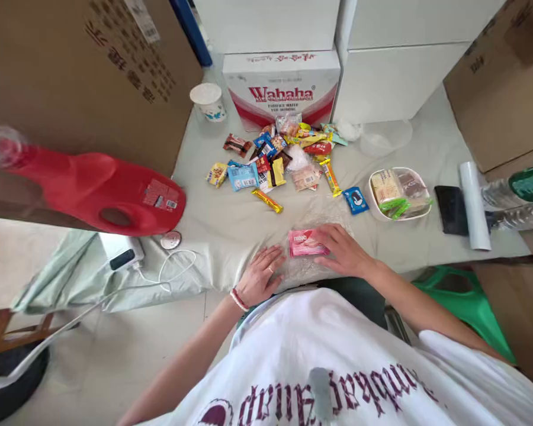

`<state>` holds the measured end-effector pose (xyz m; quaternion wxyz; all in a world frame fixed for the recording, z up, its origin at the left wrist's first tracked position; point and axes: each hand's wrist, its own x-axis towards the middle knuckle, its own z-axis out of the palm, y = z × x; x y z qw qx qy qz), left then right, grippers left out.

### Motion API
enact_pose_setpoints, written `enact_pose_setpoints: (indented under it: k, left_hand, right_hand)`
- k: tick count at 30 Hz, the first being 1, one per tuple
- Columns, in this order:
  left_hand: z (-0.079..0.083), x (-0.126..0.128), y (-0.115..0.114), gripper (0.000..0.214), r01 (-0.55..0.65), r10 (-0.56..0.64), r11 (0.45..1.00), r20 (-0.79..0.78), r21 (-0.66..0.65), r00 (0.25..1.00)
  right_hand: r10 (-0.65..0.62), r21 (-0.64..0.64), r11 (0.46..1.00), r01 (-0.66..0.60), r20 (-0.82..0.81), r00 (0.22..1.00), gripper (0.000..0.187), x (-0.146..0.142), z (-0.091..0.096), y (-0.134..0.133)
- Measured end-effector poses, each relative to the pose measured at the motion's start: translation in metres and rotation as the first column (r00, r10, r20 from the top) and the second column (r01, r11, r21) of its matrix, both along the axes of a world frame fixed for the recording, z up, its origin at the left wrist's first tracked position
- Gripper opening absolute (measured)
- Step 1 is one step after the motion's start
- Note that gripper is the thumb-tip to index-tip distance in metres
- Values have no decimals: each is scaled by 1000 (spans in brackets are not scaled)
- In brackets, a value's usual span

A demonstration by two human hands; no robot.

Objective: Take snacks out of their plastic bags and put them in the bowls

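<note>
Right hand (344, 251) lies open, fingertips on a pink pack (302, 243) at a clear bag (331, 211); left hand (260, 275) rests flat, holding nothing, just beside.

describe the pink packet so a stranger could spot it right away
Start at the red and white Wahaha box at the back, then come past the snack pile toward the person. The pink packet lies alone against the right hand, the only bright pink one.

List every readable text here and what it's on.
"Wahaha": white-and-red carton.
"PURIFIED WATER": same carton, under the brand.
"nabati", probably: pink packet.
Too small or blurred: cardboard box characters, red bottle label, snack wrappers, shirt lettering.
</note>
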<state>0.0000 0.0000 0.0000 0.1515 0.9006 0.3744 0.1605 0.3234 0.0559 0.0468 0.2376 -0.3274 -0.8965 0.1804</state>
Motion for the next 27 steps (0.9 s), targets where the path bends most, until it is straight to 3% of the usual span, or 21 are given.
enact_pose_setpoints:
  k: [3, 7, 9, 14, 18, 21, 24, 27]
  left_hand:
    - [-2, -7, 0, 63, 33, -32, 999, -36, 16, 999]
    - [2, -7, 7, 74, -15, 15, 1000, -88, 0, 996]
    - [6, -5, 14, 78, -46, 43, 999, -108, -26, 993]
    - [16, -5, 31, 73, -37, 29, 997, -115, -68, 993]
    - [20, -4, 42, 42, -91, 91, 992, -1, -83, 996]
    - [18, -3, 49, 30, -176, 197, 975, 173, -134, 965]
    - [9, -3, 55, 26, -241, 301, 945, 305, -221, 903]
    - [-2, -3, 58, 22, -385, 459, 885, 355, -261, 814]
  right_hand:
    - [34, -7, 999, -34, 96, 995, 51, 25, -19, -30]
    - [-2, -12, 1000, 4, 114, 993, 23, 40, -34, -47]
    - [-13, -44, 999, 15, 50, 999, 16, 42, -33, -45]
    - [-47, -226, 974, 27, -83, 995, 22, 43, -13, -22]
    - [-42, -373, 928, -5, -119, 992, 27, 40, 2, -2]
    - [-78, -463, 886, 11, -125, 989, 29, 33, 1, 8]
    - [-186, -559, 821, 119, -64, 980, 32, 31, -7, 13]
    - [-267, -613, 748, 254, 72, 961, 39, 33, -8, 17]
